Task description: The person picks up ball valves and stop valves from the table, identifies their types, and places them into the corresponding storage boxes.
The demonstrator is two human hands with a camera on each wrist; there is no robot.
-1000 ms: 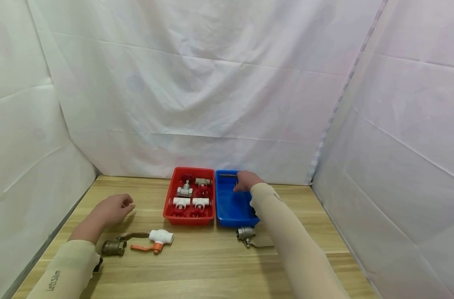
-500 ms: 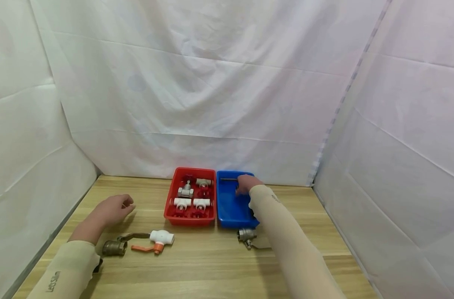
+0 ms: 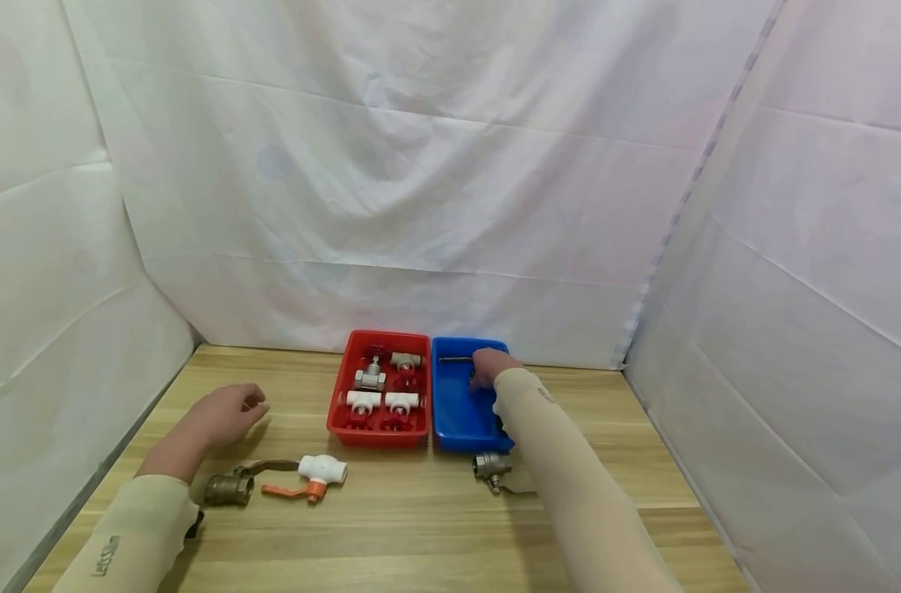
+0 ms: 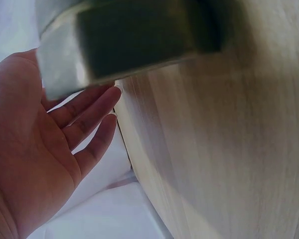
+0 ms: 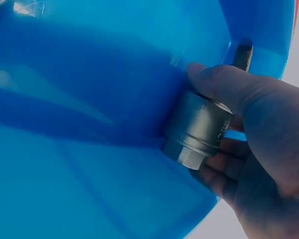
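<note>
My right hand reaches into the far end of the blue tray. In the right wrist view its thumb and fingers grip a grey metal ball valve, whose handle pokes out behind the thumb. Over the left of the table hovers my left hand, fingers loosely bent and holding nothing. Nearest to it lie a brass ball valve and a white plastic ball valve with an orange lever. A blurred metal body, apparently the brass valve, fills the top of the left wrist view.
Left of the blue tray, touching it or nearly so, stands a red tray with several red-wheeled valves. Another steel ball valve lies in front of the blue tray, its lever partly behind the right sleeve. White sheets enclose the wooden table.
My right hand has come down slightly in the blue tray with the ball valve, whose handle sits lower there. My left hand stays in place. The head view has shifted a little.
</note>
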